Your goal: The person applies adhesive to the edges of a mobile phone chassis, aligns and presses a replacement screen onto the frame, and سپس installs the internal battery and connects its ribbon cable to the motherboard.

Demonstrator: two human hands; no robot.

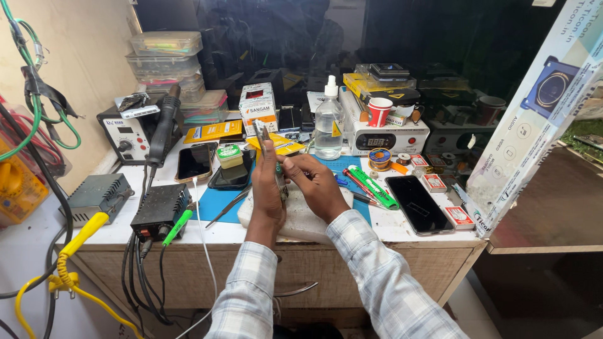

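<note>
The left hand (269, 188) holds a phone (269, 157) upright on its edge above a white pad (301, 220) at the middle of the worktop (402, 229), fingers clamped on its sides. The right hand (317, 185) pinches at the phone's lower edge, seemingly prying it open; what it grips I cannot tell. The phone's long axis points to 12 o'clock, slightly tilted. Next calls for a steady, gentle pull. A clear bottle (328, 122) stands at 1 o'clock.

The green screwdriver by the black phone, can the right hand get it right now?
Probably yes. The green screwdriver lies uncovered just beside the right hand, nothing between them. But both hands are busy on a phone held upright by the left hand.
</note>
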